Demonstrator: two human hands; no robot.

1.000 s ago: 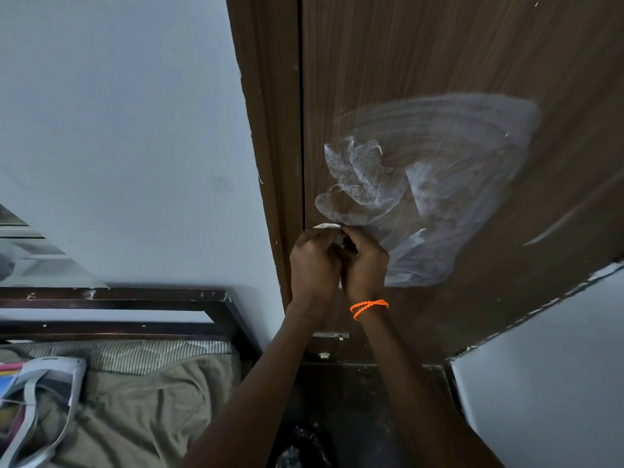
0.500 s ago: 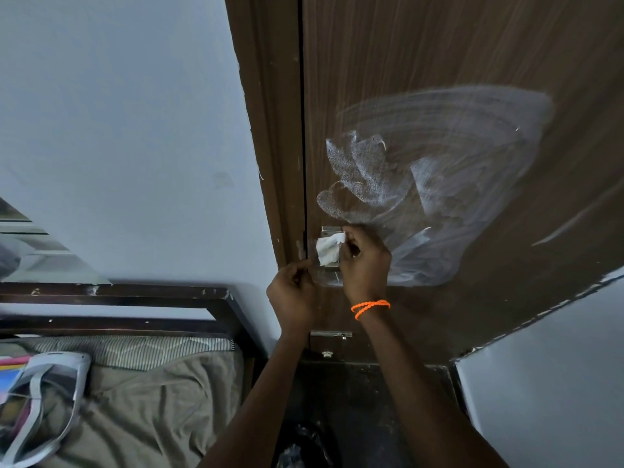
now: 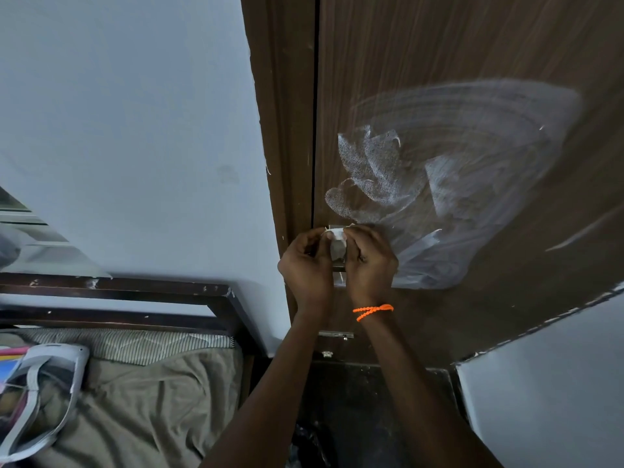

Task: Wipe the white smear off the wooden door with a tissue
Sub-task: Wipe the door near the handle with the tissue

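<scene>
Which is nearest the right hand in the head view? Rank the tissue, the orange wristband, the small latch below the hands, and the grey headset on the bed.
1. Tissue: pinched at the fingertips of the right hand, shared with the left hand.
2. Orange wristband: on that hand's own wrist.
3. Latch: lower on the door.
4. Headset: far left, on the bed.

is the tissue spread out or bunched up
Bunched up: the tissue is a small wad pinched between the left hand and right hand.
</scene>
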